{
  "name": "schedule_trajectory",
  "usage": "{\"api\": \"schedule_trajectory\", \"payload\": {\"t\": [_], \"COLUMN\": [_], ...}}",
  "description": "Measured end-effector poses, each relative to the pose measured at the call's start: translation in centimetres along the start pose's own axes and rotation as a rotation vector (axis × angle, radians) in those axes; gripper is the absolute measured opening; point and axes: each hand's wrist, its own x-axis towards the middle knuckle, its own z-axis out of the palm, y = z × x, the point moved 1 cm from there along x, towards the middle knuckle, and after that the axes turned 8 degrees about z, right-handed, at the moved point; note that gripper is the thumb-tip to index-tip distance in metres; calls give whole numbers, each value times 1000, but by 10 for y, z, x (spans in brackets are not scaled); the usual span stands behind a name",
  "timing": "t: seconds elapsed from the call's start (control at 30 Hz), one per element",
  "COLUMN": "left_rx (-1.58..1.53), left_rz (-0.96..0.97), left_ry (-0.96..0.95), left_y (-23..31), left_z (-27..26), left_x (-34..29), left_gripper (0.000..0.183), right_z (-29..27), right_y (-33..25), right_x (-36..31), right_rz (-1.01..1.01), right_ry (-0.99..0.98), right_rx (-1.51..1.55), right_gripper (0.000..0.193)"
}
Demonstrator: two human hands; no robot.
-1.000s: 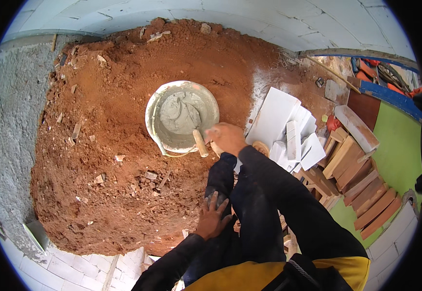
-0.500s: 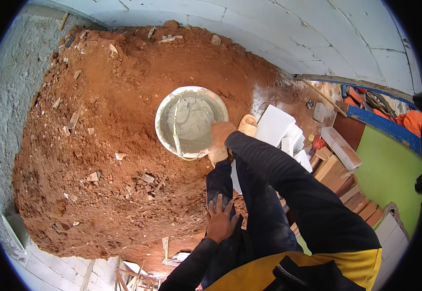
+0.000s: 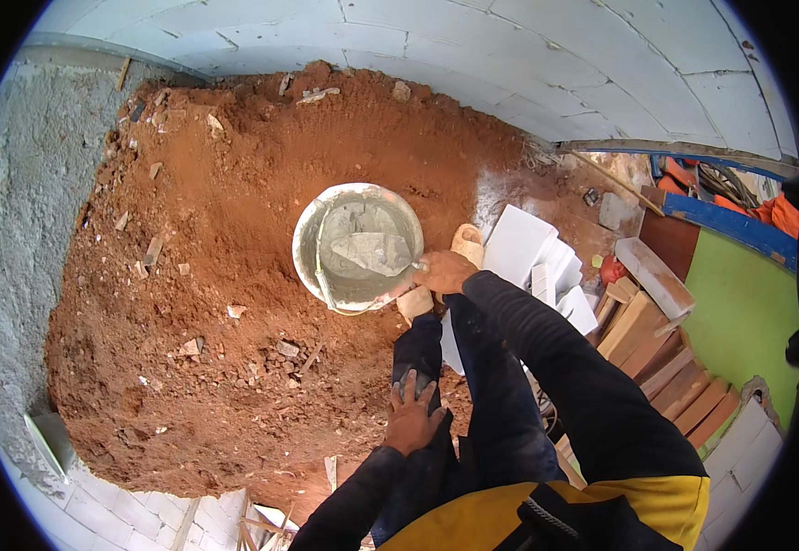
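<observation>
"One trowel [image 3: 376,254], centre frame. Who has it?"
"Right hand [image 3: 446,273], fingers closed round its handle (mostly hidden, so the grip's firmness I can't tell). Left hand [image 3: 410,426], lower centre, lies spread on a leg [image 3: 420,347], holding nothing."
"And the step?"
"Working wet mortar [image 3: 360,219], I judge; the next move calls for a level blade."
"Containers?"
"One white bucket [image 3: 302,248], mid-frame, holding grey mortar, the blade inside its rim."

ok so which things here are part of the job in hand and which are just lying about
In use: the right hand, the trowel it grips, wet grey mortar, the bucket

Apparently just lying about: white slabs, a wooden stick, stone chips
</observation>
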Motion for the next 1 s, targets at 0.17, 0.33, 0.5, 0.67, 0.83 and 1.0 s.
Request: {"api": "schedule_trajectory", "payload": {"t": [0.17, 0.33, 0.5, 0.67, 0.83, 1.0], "left_rx": [61, 113, 178, 459, 682, 621], "left_rz": [38, 206, 152, 634, 1366, 1469], "left_ry": [-73, -197, -428, 89, 472, 428], "left_y": [-11, -28, 35, 296, 634, 828], "left_z": [-6, -39, -165, -295, -295, -228], "left_x": [7, 25, 92, 144, 157, 183], "left_gripper": [77, 92, 60, 33, 23, 66], "right_z": [-18, -22, -55, -110, -150, -166], "right_y": [24, 63, 107, 158, 204, 211], "right_x": [-44, -135, -266, -380, -456, -481], "right_rz": [-15, -110, 4, 195, 266, 227], "right_ry": [32, 182, 379, 716, 957, 1096], "right_rx": [117, 328, 734, 954, 1150, 1341], "right_gripper": [51, 40, 43, 57, 72, 77]}}
